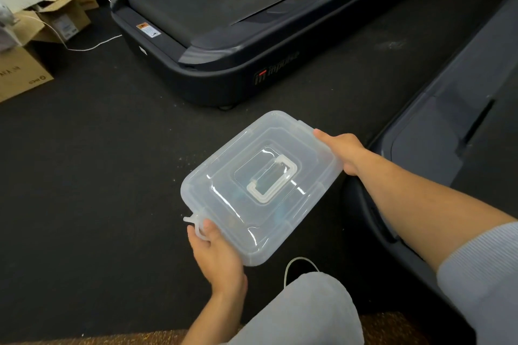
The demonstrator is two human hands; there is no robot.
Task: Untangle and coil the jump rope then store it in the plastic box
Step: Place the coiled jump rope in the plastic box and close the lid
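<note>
A translucent plastic box with its lid on and a white carry handle on top is held above the dark floor. My left hand grips its near corner, with fingers by the side latch. My right hand holds the far right edge. Faint bluish shapes show through the lid; I cannot tell what they are. A thin white cord loop shows just below the box, by my knee.
A black treadmill lies ahead on the floor, and a second dark machine stands at the right. Cardboard boxes and a white cable are at the far left. Dark carpet spreads left of the box.
</note>
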